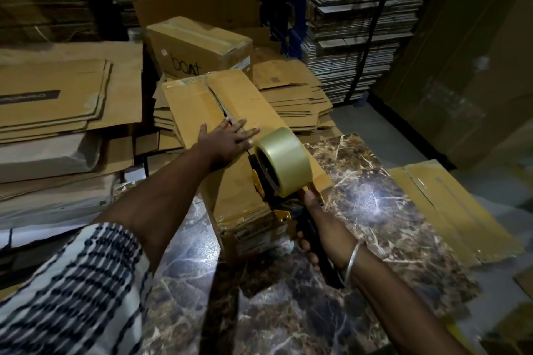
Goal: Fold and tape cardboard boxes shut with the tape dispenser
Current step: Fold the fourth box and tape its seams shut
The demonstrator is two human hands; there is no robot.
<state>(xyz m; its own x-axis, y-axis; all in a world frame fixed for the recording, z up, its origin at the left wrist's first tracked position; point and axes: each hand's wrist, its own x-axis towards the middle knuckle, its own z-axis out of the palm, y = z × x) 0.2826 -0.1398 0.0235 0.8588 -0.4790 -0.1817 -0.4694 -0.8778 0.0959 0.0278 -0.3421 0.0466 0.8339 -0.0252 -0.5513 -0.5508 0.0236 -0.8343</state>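
Nearest on the left is a white sleeve with dark stripes, on the left arm. Under both arms lies a shiny brown marble table with pale veins and a bright spot of light.

The right hand is near and a bit to the right. Its fingers are curled tight around the black handle of the tape dispenser. A thin metal bangle sits on that wrist. The dispenser has yellow and black parts and a big roll of clear tape on top. It rests on the near part of the box.

The cardboard box is long and brown. It lies on the table and stretches away toward the far left. Its top flaps are folded down and meet along a middle line, with a dark gap farther along.

The left hand lies flat on top of the box, just beyond the tape roll. Its fingers are straight and spread, pressing on the flaps.

To the right, a flat piece of cardboard lies at the table's edge. On the left are piles of flat cardboard. Farther off stands a closed box with "boat" written on its side. Far behind, tall stacks of flat boxes rise up in the dark.
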